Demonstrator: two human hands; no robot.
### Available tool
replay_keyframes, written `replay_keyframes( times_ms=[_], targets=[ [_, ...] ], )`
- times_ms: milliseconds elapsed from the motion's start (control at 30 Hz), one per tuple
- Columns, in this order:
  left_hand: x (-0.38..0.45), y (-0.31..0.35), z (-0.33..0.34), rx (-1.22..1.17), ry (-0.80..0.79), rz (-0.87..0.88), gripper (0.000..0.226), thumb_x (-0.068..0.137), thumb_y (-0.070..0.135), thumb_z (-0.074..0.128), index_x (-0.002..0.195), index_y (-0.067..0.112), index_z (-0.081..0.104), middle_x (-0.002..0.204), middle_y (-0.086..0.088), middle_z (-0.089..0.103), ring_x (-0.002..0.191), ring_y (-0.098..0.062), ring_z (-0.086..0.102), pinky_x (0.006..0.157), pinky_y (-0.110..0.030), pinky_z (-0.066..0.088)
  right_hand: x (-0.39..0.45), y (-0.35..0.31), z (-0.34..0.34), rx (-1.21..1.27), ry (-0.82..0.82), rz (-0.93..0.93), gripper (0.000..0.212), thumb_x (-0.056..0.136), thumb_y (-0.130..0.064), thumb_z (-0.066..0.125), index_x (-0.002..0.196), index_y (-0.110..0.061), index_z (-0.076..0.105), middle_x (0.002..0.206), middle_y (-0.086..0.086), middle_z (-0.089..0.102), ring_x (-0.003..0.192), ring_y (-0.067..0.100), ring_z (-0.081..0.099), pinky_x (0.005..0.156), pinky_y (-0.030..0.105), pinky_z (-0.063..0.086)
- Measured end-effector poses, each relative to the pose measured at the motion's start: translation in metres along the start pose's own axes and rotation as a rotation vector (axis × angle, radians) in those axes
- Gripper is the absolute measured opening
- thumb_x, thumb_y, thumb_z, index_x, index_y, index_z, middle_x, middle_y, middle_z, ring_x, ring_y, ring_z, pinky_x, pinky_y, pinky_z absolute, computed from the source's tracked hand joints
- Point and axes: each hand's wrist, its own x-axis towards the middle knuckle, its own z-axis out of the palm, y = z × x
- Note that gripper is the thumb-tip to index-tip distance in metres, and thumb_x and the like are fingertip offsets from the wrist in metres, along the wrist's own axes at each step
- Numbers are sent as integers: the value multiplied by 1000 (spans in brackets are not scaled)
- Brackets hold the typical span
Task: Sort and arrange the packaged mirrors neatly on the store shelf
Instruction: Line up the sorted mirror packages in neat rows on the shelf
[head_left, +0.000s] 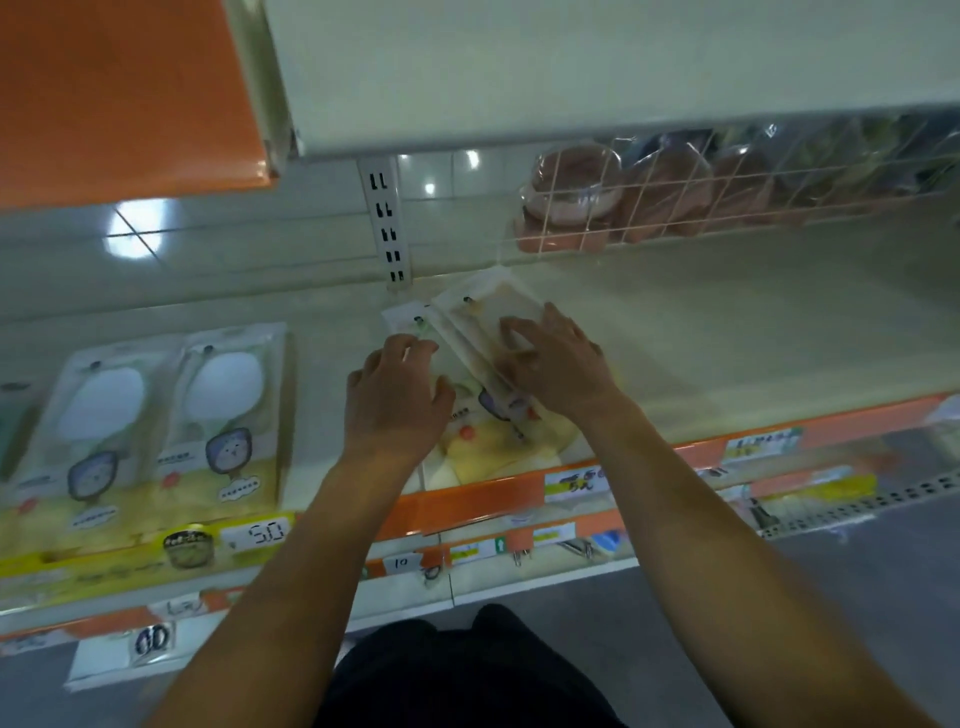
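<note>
Two packaged hand mirrors (171, 421) lie side by side, flat and straight, at the left of the cream shelf (727, 332). In the middle sits a small pile of the same packages. My right hand (556, 364) rests with spread fingers on the top package (483, 317), which lies skewed across the pile. My left hand (395, 395) lies on the lower package (402, 319) beside it, fingers curled over its left edge. The lower parts of the pile, with yellow card, show between my wrists.
A pink wire basket (675, 208) with wrapped round items stands at the back right. The shelf above (519, 78) overhangs closely. A slotted upright (387, 228) runs behind the pile. Orange price rails (467, 501) with labels front the shelf, with lower shelves below.
</note>
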Motion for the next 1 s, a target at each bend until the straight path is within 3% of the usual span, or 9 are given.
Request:
replay_keyframes(
  times_ms=[200, 300, 400, 600, 1000],
  targets=[
    [5, 18, 10, 5, -7, 19, 39, 93, 33, 47, 130, 21, 50, 136, -2, 45, 120, -25, 48, 96, -40, 38, 0, 4, -6, -10, -66, -9, 54, 81, -41, 42, 134, -50, 38, 149, 6, 30, 133, 33, 33, 107, 50, 33],
    [7, 19, 11, 18, 9, 15, 38, 93, 33, 47, 129, 21, 51, 134, -2, 46, 120, -25, 49, 95, -40, 39, 3, 4, -6, -47, -86, -9, 52, 83, -32, 52, 131, -47, 39, 141, 6, 36, 127, 33, 36, 103, 48, 36],
    [8, 22, 11, 24, 23, 10, 38, 93, 32, 48, 129, 20, 51, 134, -3, 46, 120, -26, 49, 95, -41, 39, 3, 4, -2, -73, -31, -16, 46, 87, -32, 57, 127, -45, 41, 136, 6, 41, 123, 32, 39, 97, 44, 38],
    [7, 26, 11, 21, 23, -5, 38, 93, 32, 47, 129, 20, 50, 136, -3, 45, 121, -26, 48, 96, -41, 38, -4, 0, 4, -39, 45, -30, 44, 84, -54, 64, 121, -38, 46, 121, 10, 47, 112, 32, 42, 92, 38, 40],
    [-11, 14, 2, 15, 58, -31, 39, 93, 34, 47, 129, 21, 50, 136, -1, 45, 120, -25, 47, 96, -40, 37, -22, -17, -4, 84, 136, 37, 40, 77, -34, 67, 114, -36, 52, 117, 5, 42, 105, 30, 43, 91, 35, 39]
  ],
)
